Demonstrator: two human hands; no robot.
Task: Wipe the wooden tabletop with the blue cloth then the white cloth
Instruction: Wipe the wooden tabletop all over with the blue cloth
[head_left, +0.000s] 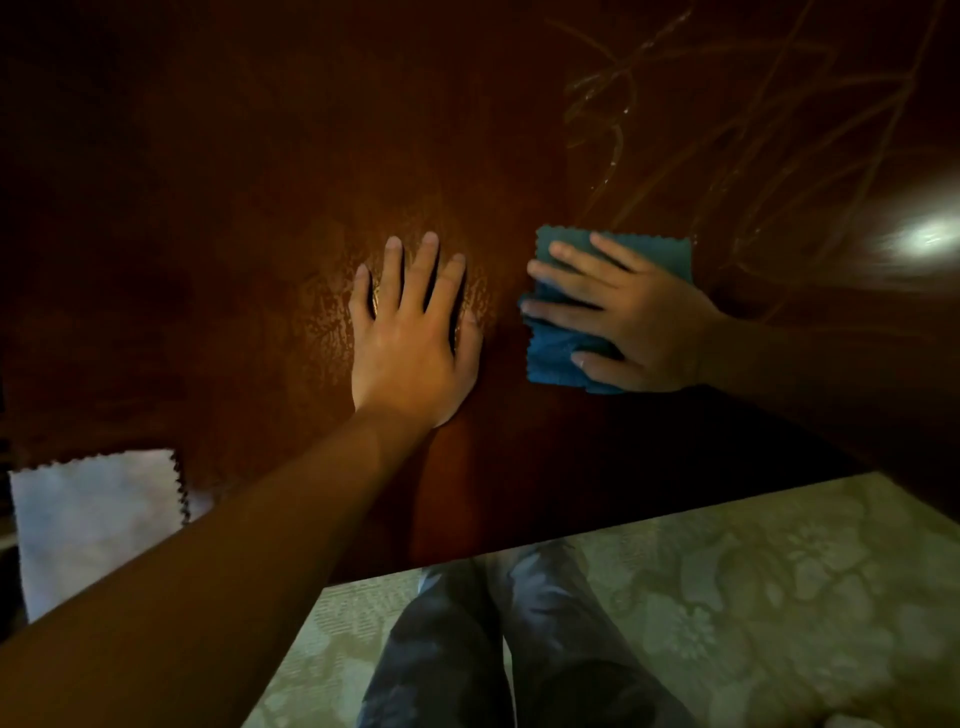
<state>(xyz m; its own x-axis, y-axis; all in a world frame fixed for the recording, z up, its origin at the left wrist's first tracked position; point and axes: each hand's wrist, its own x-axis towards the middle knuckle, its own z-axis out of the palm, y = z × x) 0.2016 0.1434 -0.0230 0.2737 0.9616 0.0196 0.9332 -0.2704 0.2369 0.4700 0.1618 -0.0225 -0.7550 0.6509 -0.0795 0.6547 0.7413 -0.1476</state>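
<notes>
Fingers straight and spread, my left hand (410, 332) lies flat on the wooden tabletop (208, 208) at the middle of the frame, holding nothing. Just to its right my right hand (623, 322) presses the folded blue cloth (550, 353) onto the wood with flat, relaxed fingers — the cloth shows beyond my fingertips and under my thumb, and pale scribbled streaks (779, 156) cross the surface in the upper right. At the lower left edge of the frame the white cloth (88, 519) lies on the table, partly behind my left forearm — well apart from both hands.
</notes>
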